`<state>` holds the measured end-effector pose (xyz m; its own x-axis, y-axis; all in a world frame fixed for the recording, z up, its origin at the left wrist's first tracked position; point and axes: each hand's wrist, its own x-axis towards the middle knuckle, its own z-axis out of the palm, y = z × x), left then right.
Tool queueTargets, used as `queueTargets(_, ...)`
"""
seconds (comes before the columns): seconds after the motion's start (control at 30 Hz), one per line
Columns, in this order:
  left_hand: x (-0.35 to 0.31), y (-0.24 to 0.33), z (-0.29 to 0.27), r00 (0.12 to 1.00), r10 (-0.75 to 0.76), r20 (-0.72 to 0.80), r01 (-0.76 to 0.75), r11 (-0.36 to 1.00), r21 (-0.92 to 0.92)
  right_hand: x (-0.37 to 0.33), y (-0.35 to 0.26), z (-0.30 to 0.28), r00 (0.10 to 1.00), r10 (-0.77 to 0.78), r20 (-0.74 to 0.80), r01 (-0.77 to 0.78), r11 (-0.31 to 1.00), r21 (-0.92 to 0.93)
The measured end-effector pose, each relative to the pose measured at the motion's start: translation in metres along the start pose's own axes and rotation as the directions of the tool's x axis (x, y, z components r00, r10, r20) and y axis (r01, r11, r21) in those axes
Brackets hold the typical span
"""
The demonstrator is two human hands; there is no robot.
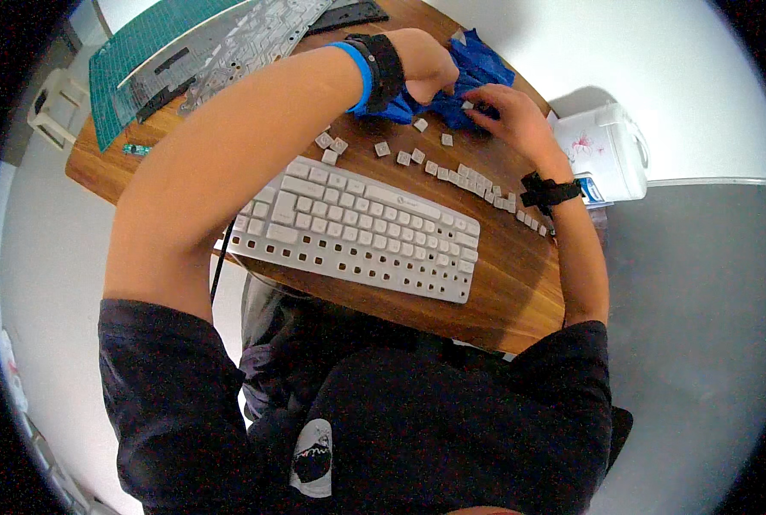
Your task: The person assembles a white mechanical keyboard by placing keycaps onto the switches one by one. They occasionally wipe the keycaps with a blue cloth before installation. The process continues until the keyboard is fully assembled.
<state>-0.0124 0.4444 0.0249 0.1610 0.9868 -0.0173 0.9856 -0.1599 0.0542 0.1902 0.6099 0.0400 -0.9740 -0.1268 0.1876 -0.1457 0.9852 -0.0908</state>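
Note:
A crumpled blue bag, or a similar thin sheet, lies at the far side of the table. My left hand reaches across to it, fingers curled and closed on the blue material. Beside it, my right hand pinches a small white keycap between thumb and fingers over the bag's near edge. Closer to me sits a white keyboard, tilted slightly; its far rows carry keycaps, while many near positions show bare dark switches. Loose white keycaps form an uneven line between the keyboard and my right wrist.
More loose keycaps lie beyond the keyboard. At the far left, a green cutting mat lies under clear and grey flat plates. A white lidded bin stands past the right edge of the wooden table. A dark cable hangs by the keyboard.

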Motion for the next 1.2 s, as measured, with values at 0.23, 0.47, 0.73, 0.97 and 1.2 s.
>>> queueTargets(0.23, -0.013, 0.013, -0.012, 1.000, -0.010, -0.024, 0.011, 1.000, 0.012, -0.020, 0.014, -0.011, 0.993, 0.057, 0.104, -0.027, 0.962, -0.273)
queueTargets(0.47, -0.005, 0.015, -0.018, 0.994, -0.064, 0.093, 0.058, 0.996, 0.068, -0.008, -0.063, -0.014, 0.984, 0.153, 0.096, -0.164, 0.980, 0.111)
queueTargets(0.73, 0.001, 0.004, -0.002, 1.000, 0.026, 0.013, -0.027, 0.998, 0.054, -0.004, -0.052, 0.015, 0.990, 0.040, 0.135, -0.064, 0.982, 0.175)
queueTargets(0.97, -0.009, 0.003, 0.004, 0.991, 0.039, -0.131, -0.031, 0.998, 0.062, -0.005, -0.061, 0.012, 0.991, 0.039, 0.127, -0.068, 0.971, 0.229)
queueTargets(1.2, -0.009, 0.007, -0.002, 0.995, 0.008, -0.101, -0.005, 1.000, 0.028, -0.011, -0.051, 0.010, 0.968, 0.126, 0.219, -0.175, 0.960, 0.219)
